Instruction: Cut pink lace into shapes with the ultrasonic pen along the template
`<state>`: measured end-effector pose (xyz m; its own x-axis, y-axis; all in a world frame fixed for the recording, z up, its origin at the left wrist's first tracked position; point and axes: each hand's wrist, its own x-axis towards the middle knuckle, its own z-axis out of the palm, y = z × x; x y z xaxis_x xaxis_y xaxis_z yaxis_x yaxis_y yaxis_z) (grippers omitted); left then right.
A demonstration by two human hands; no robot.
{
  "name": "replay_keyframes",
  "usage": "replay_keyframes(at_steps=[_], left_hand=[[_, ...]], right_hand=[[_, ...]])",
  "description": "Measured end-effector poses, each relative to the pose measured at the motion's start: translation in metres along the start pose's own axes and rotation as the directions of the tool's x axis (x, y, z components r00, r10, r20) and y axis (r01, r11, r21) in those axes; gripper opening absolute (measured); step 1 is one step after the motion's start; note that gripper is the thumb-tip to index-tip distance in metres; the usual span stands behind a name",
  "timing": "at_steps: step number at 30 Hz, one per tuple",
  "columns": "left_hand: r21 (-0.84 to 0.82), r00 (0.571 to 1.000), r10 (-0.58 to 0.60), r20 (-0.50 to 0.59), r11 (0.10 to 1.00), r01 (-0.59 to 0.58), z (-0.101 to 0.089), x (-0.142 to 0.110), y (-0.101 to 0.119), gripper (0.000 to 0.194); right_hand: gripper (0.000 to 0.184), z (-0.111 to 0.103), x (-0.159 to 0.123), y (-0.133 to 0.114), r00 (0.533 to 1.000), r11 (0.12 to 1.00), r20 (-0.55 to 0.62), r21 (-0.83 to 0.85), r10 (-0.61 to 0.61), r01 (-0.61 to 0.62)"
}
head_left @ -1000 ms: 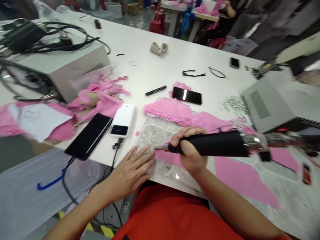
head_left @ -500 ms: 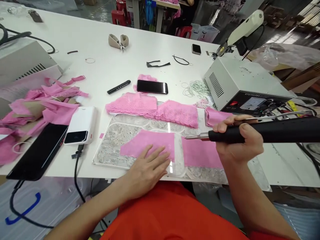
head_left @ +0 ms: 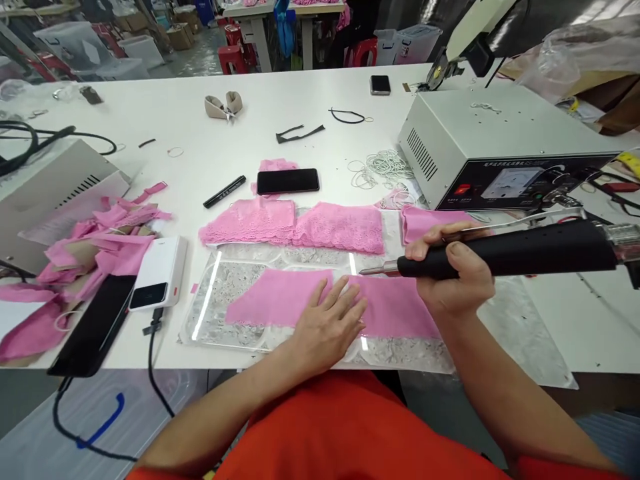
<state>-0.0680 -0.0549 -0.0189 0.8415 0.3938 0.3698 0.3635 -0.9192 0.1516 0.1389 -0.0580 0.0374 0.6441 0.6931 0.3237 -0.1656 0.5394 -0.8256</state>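
My left hand (head_left: 333, 327) lies flat with fingers spread, across the gap between two flat pink fabric pieces. The left fabric piece (head_left: 275, 297) has a slanted end; the right fabric piece (head_left: 400, 307) runs beneath my right forearm. Both rest on a clear plastic template (head_left: 220, 293) over a grey speckled surface. My right hand (head_left: 457, 280) grips a black handheld ultrasonic welder (head_left: 530, 250), its thin metal tip pointing left, close to the right piece's upper left corner. Whether the tip touches the fabric, I cannot tell. A thin metal lever runs along the handle under my fingers.
Pink lace-edged stacks (head_left: 343, 227) lie behind the template. A power unit with a meter (head_left: 520, 183) stands right. Beyond are a phone (head_left: 287, 180), a marker (head_left: 225, 192) and pale green cords (head_left: 385, 167). A white power bank (head_left: 159, 273) and pink scraps (head_left: 105, 233) lie left.
The welder tip has moved right, away from the left piece and my left fingers. My left hand has slid right from the left piece to the gap. The view has turned and steadied.
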Motion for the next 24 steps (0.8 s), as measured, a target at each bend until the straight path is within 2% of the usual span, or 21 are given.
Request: replay_keyframes(at_steps=[4, 7, 9, 12, 20, 24], left_hand=[[0.008, 1.0, 0.007, -0.031, 1.0, -0.006, 0.0, 0.0, -0.001, 0.03], [0.001, 0.999, 0.014, -0.043, 1.0, -0.014, -0.002, 0.001, -0.001, 0.029], [-0.006, 0.999, 0.018, -0.039, 1.0, -0.018, -0.003, 0.001, -0.001, 0.029], [-0.001, 0.999, 0.017, -0.032, 1.0, -0.017, -0.003, 0.001, -0.001, 0.029], [0.013, 0.997, 0.013, -0.07, 1.0, -0.012, -0.003, 0.001, 0.0, 0.029], [0.005, 0.997, 0.001, -0.083, 1.0, 0.0, -0.003, 0.002, 0.002, 0.029]], right_hand=[[0.019, -0.011, 0.018, -0.014, 0.983, 0.991, -0.123, -0.034, -0.136, 0.133], [0.022, -0.022, 0.03, -0.027, 0.935, 0.975, -0.274, -0.054, -0.224, 0.218], [0.023, -0.028, 0.034, -0.032, 0.909, 0.965, -0.326, -0.074, -0.261, 0.251], [0.022, -0.031, 0.034, -0.031, 0.901, 0.961, -0.334, -0.101, -0.276, 0.257], [0.018, -0.02, 0.022, -0.025, 0.953, 0.984, -0.247, -0.067, -0.176, 0.165], [0.017, -0.014, 0.02, -0.024, 0.952, 0.99, -0.273, -0.016, -0.139, 0.14]])
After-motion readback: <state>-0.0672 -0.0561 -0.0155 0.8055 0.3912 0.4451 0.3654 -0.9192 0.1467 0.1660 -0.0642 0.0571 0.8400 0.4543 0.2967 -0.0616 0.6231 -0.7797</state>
